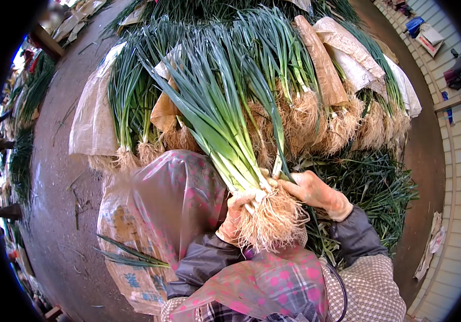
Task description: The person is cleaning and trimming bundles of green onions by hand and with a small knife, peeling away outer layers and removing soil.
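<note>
My left hand (232,219) is wrapped round the lower stems of a bunch of leek-like plants (225,121). The bunch has long flat green leaves, pale stems and a shaggy ball of tan roots (274,220). Its leaves slant away to the upper left, and the roots hang towards me. From the right, my right hand (316,193) reaches to the same bunch just above the roots. Its fingers close on a stalk (280,155) at the bunch's right side; the fingertips are partly hidden.
Ahead, more rooted bunches (300,112) lie in a row, partly covered by woven sacks (333,59). Loose green leaves (372,196) are heaped at my right. A pink-spotted translucent sheet (179,188) covers my lap over a printed sack (128,241). Wet floor (61,204) runs along the left.
</note>
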Tool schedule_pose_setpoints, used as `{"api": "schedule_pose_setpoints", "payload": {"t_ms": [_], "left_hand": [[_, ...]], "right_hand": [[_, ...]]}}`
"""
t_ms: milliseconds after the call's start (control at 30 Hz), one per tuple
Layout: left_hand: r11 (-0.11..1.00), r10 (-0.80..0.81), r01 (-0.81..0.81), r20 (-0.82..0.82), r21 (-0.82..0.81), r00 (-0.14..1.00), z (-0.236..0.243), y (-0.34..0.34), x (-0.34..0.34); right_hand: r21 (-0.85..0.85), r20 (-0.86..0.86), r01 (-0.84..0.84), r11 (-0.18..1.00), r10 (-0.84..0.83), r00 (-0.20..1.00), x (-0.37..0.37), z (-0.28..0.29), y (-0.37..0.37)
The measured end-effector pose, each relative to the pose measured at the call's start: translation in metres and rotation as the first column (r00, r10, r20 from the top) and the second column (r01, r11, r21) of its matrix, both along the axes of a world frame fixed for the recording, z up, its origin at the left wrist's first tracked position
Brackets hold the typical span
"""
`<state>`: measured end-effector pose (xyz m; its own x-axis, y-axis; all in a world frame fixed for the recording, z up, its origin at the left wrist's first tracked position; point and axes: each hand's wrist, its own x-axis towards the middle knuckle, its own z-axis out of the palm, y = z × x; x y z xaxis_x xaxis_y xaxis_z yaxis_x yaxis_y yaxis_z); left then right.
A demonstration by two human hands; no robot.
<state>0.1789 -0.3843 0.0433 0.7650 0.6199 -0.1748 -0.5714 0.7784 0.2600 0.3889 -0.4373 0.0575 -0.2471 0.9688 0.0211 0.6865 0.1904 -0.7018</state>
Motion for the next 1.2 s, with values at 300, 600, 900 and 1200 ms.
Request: {"api": "schedule_pose_setpoints", "payload": {"t_ms": [300,600,900,1200], "left_hand": [[0.990,-0.090,0.080,-0.082,-0.120,0.993,-0.001,0.018,0.032],[0.999,-0.026,0.025,-0.069,-0.023,0.997,0.003,-0.006,-0.010],[1.000,-0.018,0.018,-0.078,-0.007,0.997,-0.007,-0.016,-0.018],[0.999,-0.010,0.016,0.138,-0.037,0.990,-0.016,-0.024,-0.021]], "right_hand": [[-0.513,-0.318,0.127,0.849,-0.325,0.891,0.014,0.082,-0.079],[-0.646,0.759,0.739,0.189,0.057,0.649,0.113,-0.036,-0.213],[-0.476,-0.125,0.469,0.744,-0.585,0.802,0.015,-0.057,0.105],[0.456,-0.147,0.604,0.654,-0.614,0.776,0.135,0.004,0.245]]}}
